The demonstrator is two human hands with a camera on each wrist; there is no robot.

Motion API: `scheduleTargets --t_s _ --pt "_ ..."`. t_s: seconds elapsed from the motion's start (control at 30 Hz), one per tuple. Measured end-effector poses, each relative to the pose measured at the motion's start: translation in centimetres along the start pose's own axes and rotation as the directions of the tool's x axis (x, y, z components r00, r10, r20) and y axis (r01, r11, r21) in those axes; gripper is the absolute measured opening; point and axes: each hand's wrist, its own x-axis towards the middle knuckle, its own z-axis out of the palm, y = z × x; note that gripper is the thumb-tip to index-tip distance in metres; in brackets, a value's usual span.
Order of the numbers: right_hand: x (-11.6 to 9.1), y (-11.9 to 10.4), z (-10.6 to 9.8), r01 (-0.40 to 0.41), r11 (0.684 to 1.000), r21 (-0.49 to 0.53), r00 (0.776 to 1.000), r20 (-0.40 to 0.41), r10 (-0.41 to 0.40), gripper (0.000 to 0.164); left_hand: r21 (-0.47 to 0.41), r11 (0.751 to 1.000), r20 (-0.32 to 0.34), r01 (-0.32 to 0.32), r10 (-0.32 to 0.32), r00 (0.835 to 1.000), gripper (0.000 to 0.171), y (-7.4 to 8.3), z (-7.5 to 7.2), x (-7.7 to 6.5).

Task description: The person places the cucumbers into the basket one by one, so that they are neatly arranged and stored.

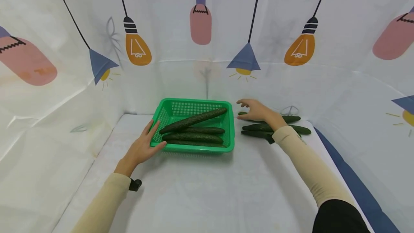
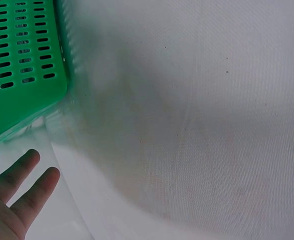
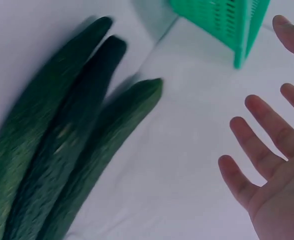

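A green plastic basket (image 1: pixel 197 149) stands at the back of the table with several cucumbers (image 1: pixel 194 119) in it, one lying slantwise over the others. My left hand (image 1: pixel 142 148) rests at the basket's left side, fingers spread along the rim and thumb at the front corner. My right hand (image 1: pixel 257 110) hovers over the cucumbers on the table (image 1: pixel 258 127) to the right of the basket, fingers loosely bent and holding nothing. In the right wrist view three dark green cucumbers (image 3: pixel 62 130) lie side by side, apart from the spread fingers (image 3: pixel 257 160).
The table (image 1: pixel 207 193) has a white cover. Behind it hangs a white cloth (image 1: pixel 168 74) printed with lamps and bulbs. A blue strip (image 1: pixel 352 182) runs along the table's right edge. A small black device (image 1: pixel 135 184) sits at the left wrist.
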Motion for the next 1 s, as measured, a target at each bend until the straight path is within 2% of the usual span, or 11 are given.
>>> scheduleTargets --t_s 0.13,0.3,0.5,0.63,0.8,1.0 --pt "-2.1 1.5 0.1 -0.028 0.999 -0.022 1.000 -0.010 0.028 0.076 -0.006 1.000 0.002 0.004 -0.004 1.000 0.092 0.1 -0.1 -0.1" --pt "-5.2 3.5 0.9 -0.048 0.998 -0.027 0.997 -0.065 0.046 0.077 -0.005 1.000 -0.001 0.005 -0.005 1.000 0.093 0.2 -0.1 -0.1" --pt "-9.1 5.4 3.0 -0.056 0.998 -0.003 0.992 -0.114 0.055 0.080 -0.005 1.000 0.005 0.007 -0.007 1.000 0.093 0.1 -0.1 0.0" --pt "-11.4 6.6 4.5 -0.102 0.994 0.026 0.982 -0.155 0.105 0.083 -0.001 1.000 0.009 0.002 -0.002 1.000 0.094 0.1 0.0 0.0" --pt "-13.3 7.7 5.5 -0.131 0.991 0.040 0.970 -0.202 0.137 0.079 -0.001 1.000 0.009 0.001 -0.001 1.000 0.093 -0.1 0.1 -0.1" --pt "-14.9 9.4 5.8 -0.189 0.981 -0.032 0.956 -0.234 0.177 0.073 0.001 1.000 -0.003 -0.007 0.007 1.000 0.093 -0.1 0.1 -0.1"
